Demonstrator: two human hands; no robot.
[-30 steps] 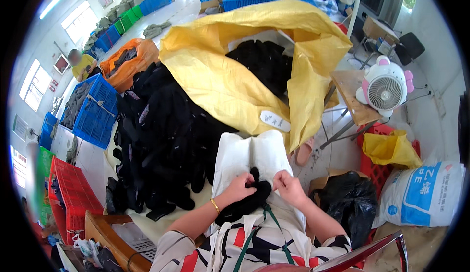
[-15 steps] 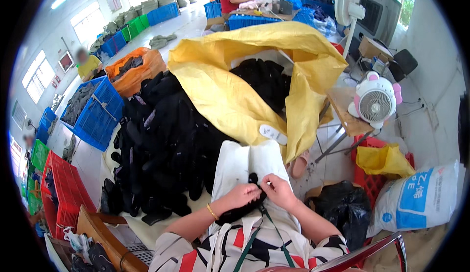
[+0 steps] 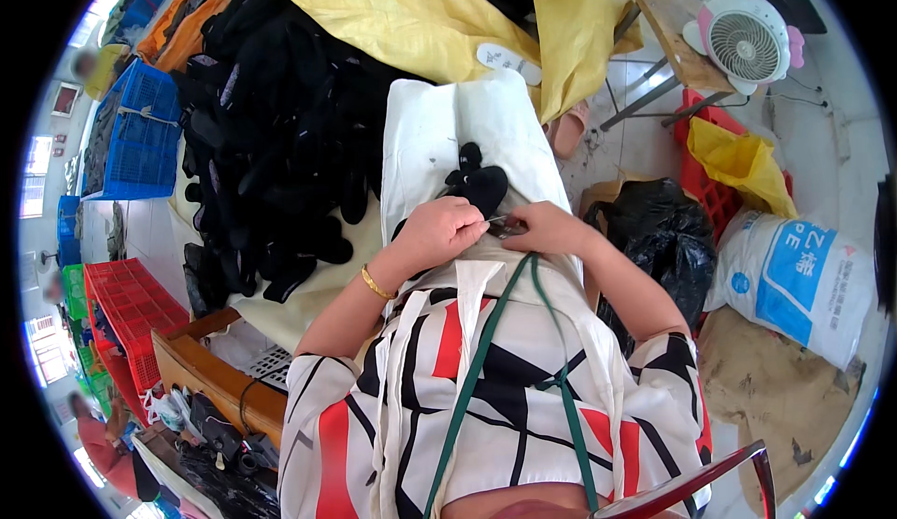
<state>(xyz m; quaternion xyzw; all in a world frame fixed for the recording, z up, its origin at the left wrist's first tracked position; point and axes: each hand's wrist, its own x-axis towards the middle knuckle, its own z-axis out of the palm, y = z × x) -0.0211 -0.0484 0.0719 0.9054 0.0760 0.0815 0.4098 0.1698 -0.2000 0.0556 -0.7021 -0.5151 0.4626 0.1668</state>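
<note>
A soft black fabric piece (image 3: 486, 187) with rounded ends, possibly a glove, lies on the white cloth (image 3: 420, 136) over my lap. My left hand (image 3: 434, 236) rests over its near part, thumb and finger closed in a pinch; just what the tips grip is partly hidden. Opposite it, my right hand (image 3: 547, 229) is closed on a small metal tool (image 3: 500, 227), which looks like thread snips. The fingertips of both hands nearly meet. A green cord (image 3: 486, 341) hangs from my neck and runs up to my right hand.
Left of my lap is a large heap of similar black pieces (image 3: 271, 127). Ahead lies an open yellow sack (image 3: 392, 5). Red (image 3: 135, 313) and blue crates (image 3: 145, 136) stand at left. On the right are a black plastic bag (image 3: 659, 239), a white sack (image 3: 794, 276) and a fan (image 3: 745, 42).
My view has tipped downward. Both hands have come nearer my body, the black piece now shows beyond them, and the metal tool has come into sight at my right hand.
</note>
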